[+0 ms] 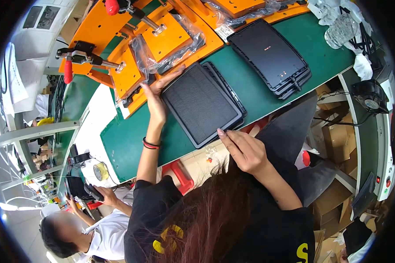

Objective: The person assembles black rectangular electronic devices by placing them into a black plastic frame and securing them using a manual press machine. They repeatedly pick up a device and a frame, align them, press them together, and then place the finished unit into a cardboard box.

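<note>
A black rectangular mesh panel [202,105] lies tilted in front of me, on top of another black frame [226,87] whose edge shows along its right side. My left hand [157,103] is at the panel's far left corner. Its fingers stretch along the edge and the thumb stands apart. At the near right edge, the fingertips of my right hand [248,151] pinch the panel's rim, while the other fingers are curled. To the right sits a stack of smooth black panels [270,55], the top one marked with small orange dots.
Orange fixtures [166,37] with red-handled toggle clamps [81,57] hold plastic-wrapped parts at the back. The green table [127,149] ends close to my body. Clear plastic bags [340,30] lie at far right. Another person [105,228] works at the lower left. Cardboard boxes [338,144] stand right.
</note>
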`<act>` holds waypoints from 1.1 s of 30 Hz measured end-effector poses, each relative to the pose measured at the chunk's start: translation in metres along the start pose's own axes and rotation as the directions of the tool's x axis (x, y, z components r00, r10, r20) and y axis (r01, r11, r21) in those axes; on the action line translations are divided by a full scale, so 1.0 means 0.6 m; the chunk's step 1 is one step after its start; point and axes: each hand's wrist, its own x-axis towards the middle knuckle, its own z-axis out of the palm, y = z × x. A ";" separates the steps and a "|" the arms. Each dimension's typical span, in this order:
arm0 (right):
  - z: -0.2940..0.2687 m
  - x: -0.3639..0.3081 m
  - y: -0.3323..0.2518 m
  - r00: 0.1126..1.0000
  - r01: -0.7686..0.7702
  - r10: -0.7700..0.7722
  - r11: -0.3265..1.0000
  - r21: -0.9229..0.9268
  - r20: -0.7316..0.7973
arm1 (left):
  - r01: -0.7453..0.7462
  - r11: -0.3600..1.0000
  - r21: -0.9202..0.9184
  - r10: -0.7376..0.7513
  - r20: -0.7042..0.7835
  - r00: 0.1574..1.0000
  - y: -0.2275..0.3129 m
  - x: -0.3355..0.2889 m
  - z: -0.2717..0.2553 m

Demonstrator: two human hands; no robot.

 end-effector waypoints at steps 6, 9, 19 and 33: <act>-0.001 -0.015 0.002 0.993 -0.042 0.040 0.999 0.017 0.109 | -0.038 0.995 0.091 0.038 -0.004 0.999 -0.038 0.006 0.017; -0.003 -0.021 0.000 0.986 -0.064 0.058 0.997 0.033 0.158 | -0.073 0.996 0.049 0.077 -0.067 0.995 -0.052 0.006 0.023; -0.022 -0.020 0.013 0.988 -0.084 0.053 0.973 0.216 0.146 | -0.136 0.991 0.011 0.133 -0.293 0.947 -0.044 -0.009 0.025; -0.143 -0.164 0.102 0.472 -0.712 0.867 0.268 0.649 0.159 | -0.212 0.932 0.293 0.328 -0.442 0.835 0.154 -0.067 0.188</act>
